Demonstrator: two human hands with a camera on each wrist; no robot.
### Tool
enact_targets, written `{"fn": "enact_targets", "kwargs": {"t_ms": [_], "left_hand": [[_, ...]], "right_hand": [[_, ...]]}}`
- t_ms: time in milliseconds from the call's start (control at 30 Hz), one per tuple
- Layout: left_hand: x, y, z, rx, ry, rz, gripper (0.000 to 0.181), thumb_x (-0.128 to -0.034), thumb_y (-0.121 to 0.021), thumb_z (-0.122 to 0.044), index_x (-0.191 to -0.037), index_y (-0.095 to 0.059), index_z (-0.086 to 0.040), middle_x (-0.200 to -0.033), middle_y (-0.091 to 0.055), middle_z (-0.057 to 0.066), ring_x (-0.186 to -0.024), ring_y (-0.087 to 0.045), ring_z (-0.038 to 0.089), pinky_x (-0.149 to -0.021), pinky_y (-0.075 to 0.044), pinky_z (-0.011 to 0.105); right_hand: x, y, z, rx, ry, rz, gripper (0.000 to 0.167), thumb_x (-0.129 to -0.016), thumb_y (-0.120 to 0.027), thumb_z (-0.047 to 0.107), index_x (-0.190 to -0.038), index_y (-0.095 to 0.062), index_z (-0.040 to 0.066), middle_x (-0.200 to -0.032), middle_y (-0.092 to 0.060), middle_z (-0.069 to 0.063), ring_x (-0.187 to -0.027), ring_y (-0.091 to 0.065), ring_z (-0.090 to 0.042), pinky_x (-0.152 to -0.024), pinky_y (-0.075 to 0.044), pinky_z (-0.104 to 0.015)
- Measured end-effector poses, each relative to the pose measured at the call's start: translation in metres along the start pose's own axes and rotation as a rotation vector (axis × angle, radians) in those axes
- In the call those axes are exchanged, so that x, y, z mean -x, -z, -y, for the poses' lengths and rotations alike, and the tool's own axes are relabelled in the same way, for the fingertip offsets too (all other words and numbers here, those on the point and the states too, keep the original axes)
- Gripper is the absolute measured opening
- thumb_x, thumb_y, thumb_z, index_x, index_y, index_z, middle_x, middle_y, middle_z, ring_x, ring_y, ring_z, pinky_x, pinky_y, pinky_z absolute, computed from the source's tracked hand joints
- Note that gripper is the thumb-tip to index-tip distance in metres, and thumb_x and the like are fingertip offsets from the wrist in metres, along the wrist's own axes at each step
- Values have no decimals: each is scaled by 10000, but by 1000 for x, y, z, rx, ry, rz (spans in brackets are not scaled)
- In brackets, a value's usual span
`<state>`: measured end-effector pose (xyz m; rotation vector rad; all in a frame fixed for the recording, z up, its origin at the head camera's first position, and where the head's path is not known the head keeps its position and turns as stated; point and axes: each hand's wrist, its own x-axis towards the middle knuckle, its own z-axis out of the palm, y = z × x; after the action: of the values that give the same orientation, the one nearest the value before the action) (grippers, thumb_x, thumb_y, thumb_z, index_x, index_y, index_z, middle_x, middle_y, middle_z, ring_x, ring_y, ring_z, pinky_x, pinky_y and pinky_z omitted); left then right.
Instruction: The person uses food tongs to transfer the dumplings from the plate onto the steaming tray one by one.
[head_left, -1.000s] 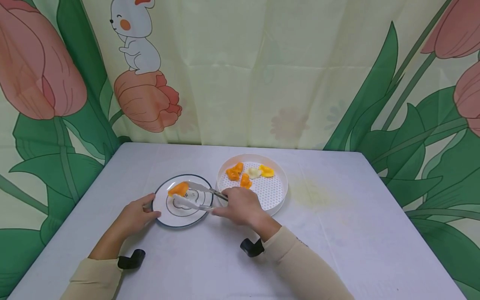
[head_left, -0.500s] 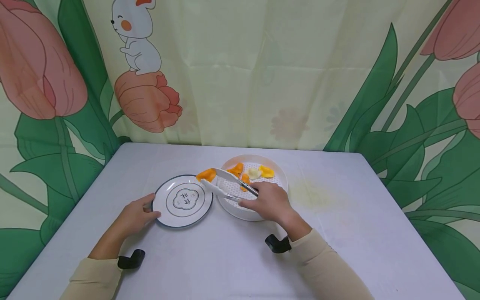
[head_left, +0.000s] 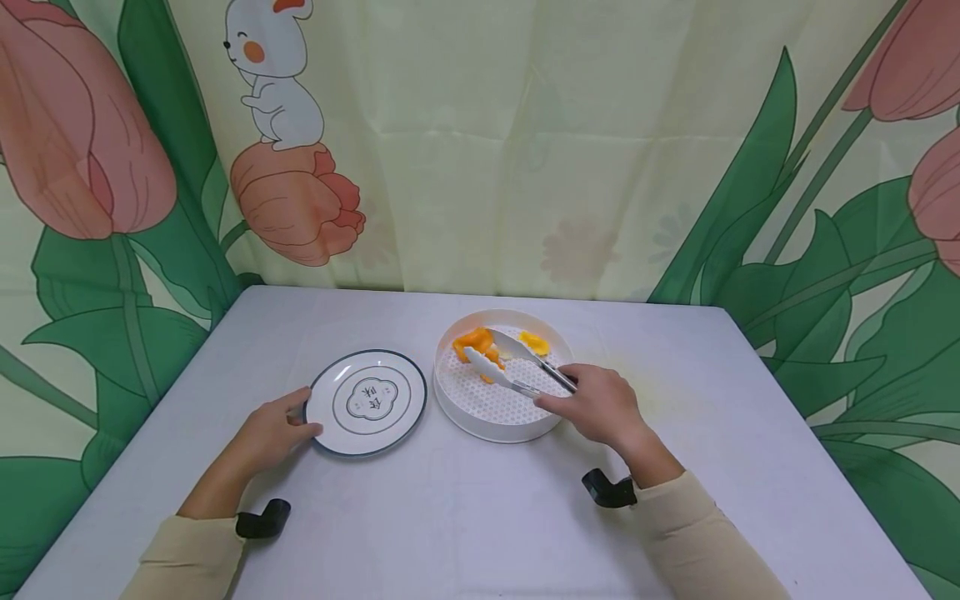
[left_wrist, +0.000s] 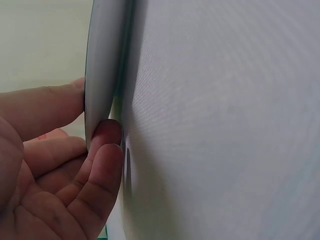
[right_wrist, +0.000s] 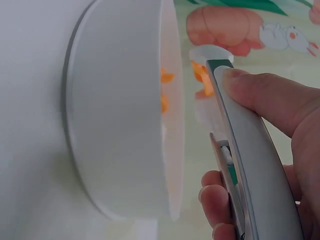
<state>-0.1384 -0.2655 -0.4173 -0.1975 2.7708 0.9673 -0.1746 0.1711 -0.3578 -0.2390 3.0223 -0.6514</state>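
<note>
My left hand (head_left: 270, 433) pinches the left rim of a white plate with a blue edge (head_left: 322, 408), thumb above and fingers beneath; in the left wrist view, that plate (left_wrist: 102, 65) stands edge-on between thumb and fingers. In my right hand (head_left: 600, 404) is a pair of tongs (head_left: 497, 374) with white tips, gripped by the handles. An orange piece, apparently bell pepper (right_wrist: 200, 75), sits between the tong tips, above the rim of a round white perforated basket (head_left: 487, 427). Inside the basket lie other orange pieces and a yellow piece (head_left: 534, 342). A pale piece is partly hidden behind the tongs.
A white cloth covers the table (head_left: 450, 525), with a faint yellowish stain right of the basket. Behind the table hangs a curtain (head_left: 465, 167) printed with tulips and a rabbit. The plate and the basket stand close side by side.
My right hand has moved right with the tongs, carrying the orange piece from the plate to over the basket. The plate now holds nothing. My left hand has stayed at its rim.
</note>
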Motion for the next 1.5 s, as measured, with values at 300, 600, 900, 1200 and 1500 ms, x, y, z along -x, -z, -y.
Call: {"fn": "enact_targets", "kwargs": {"t_ms": [300,600,900,1200,1500], "left_hand": [[0,0,0,-1,-4,-1,754,-937,-669,-200,-1511,-286,104,-1313,-515,384,-1153,-536,474,-914,-519,561],[2,2,-2,-3,-6,-1,747,-936,-663,-197,-1505,-289,111,-1276,-532,385,-1114,-548,466,-892,-529,554],[0,0,0,-2,1,-2,751,-942,-665,-206,-1510,-284,105,-1289,-523,390,-1120,-541,466,-911,-517,570],[-1,0,1,2,5,2,759,-946,-662,-224,-1516,-277,98,-1321,-502,394,-1173,-517,491,-935,-500,588],[-1,-2,1,-14,8,5,753,-948,-659,-214,-1518,-276,95,-1388,-448,394,-1261,-458,529,-980,-462,605]], "right_hand": [[7,12,-29,25,-64,1,658,-837,-736,511,-1267,-664,18,-1124,-701,-140,-900,-597,-274,-652,-460,-362],[10,16,-45,34,-105,28,696,-833,-737,523,-1258,-649,-21,-1008,-688,-120,-815,-543,-253,-597,-416,-330],[11,20,-44,67,-109,51,687,-823,-750,496,-1253,-652,-30,-897,-659,-72,-763,-522,-238,-569,-383,-321],[6,21,-39,73,-99,74,595,-823,-765,464,-1168,-682,-15,-704,-521,-36,-699,-486,-222,-560,-330,-317],[2,20,-36,90,-128,76,664,-827,-752,483,-1240,-653,-28,-746,-546,-45,-730,-498,-232,-561,-336,-319]]}}
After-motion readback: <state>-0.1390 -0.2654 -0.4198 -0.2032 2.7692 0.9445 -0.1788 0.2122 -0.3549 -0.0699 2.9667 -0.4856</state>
